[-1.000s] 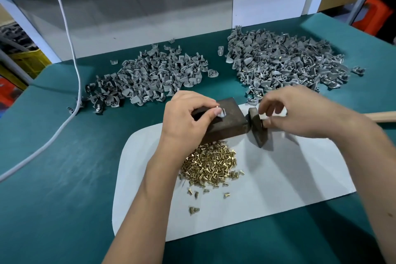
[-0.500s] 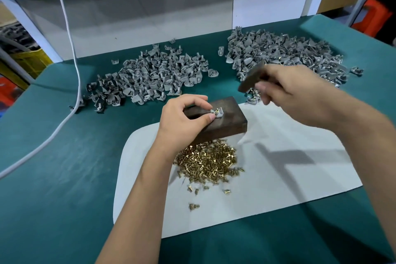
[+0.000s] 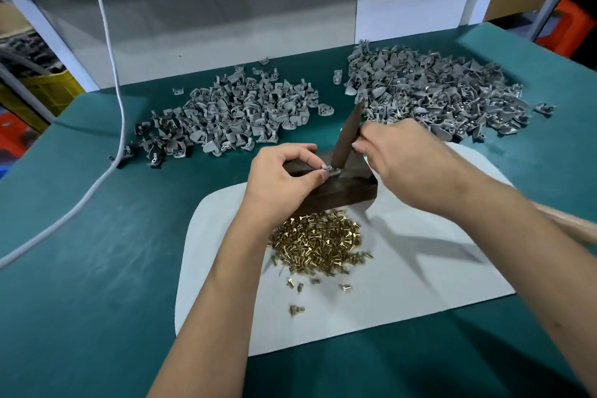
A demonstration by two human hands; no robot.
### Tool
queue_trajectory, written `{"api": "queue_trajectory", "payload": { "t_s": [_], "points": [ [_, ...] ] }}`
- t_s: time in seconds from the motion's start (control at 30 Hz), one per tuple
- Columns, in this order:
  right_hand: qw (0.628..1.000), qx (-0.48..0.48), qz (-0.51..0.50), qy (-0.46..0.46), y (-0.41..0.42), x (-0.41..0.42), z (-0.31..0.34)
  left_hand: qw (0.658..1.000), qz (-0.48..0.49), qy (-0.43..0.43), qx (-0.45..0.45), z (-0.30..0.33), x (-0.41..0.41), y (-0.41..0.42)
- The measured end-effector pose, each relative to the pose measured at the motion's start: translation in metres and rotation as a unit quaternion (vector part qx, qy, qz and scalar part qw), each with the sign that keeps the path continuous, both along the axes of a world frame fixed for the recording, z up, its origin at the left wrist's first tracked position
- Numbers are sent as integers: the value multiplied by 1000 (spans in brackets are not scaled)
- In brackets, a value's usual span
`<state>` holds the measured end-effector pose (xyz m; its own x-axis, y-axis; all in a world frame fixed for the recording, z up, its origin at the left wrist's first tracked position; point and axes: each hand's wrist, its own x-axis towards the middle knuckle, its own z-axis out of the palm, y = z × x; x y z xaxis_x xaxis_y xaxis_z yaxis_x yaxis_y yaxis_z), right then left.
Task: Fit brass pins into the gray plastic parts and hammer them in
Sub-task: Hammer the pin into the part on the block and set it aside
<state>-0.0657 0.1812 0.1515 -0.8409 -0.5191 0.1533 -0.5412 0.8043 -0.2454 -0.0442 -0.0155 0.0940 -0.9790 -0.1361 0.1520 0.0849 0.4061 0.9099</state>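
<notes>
On top of a dark wooden block point(image 3: 350, 189), my left hand point(image 3: 282, 176) pinches a small gray plastic part point(image 3: 328, 169) with a brass pin in it. My right hand point(image 3: 407, 161) grips a hammer close to its head. The dark hammer head point(image 3: 347, 136) stands nearly upright, its lower face down on the part. The wooden handle point(image 3: 578, 224) sticks out past my right forearm. A heap of brass pins point(image 3: 318, 244) lies on the white mat point(image 3: 420, 284) just in front of the block.
Two heaps of gray plastic parts lie on the green table: one behind at the left point(image 3: 232, 116), one at the back right point(image 3: 436, 90). A white cable point(image 3: 121, 100) runs down the left side. A few loose pins point(image 3: 295, 310) lie nearer me on the mat.
The hammer rose from the mat beside the block, then swung down; its head now meets the part on the block. My left hand kept pinching the part.
</notes>
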Motion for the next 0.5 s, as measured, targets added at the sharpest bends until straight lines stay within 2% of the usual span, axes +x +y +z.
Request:
{"api": "queue_trajectory", "payload": {
  "t_s": [0.1, 0.2, 0.3, 0.4, 0.5],
  "points": [
    [999, 20, -13, 24, 7, -6, 11, 1000, 4, -4, 0, 0, 1, -1],
    [995, -68, -8, 75, 2, 1, 14, 1000, 6, -10, -4, 0, 0, -1],
    [1000, 12, 1, 15, -9, 13, 5, 1000, 5, -12, 9, 0, 0, 0],
    [999, 46, -8, 28, -5, 5, 15, 1000, 7, -9, -8, 2, 1, 0],
    [994, -38, -23, 96, -4, 3, 16, 1000, 5, -5, -15, 2, 1, -1]
  ]
}}
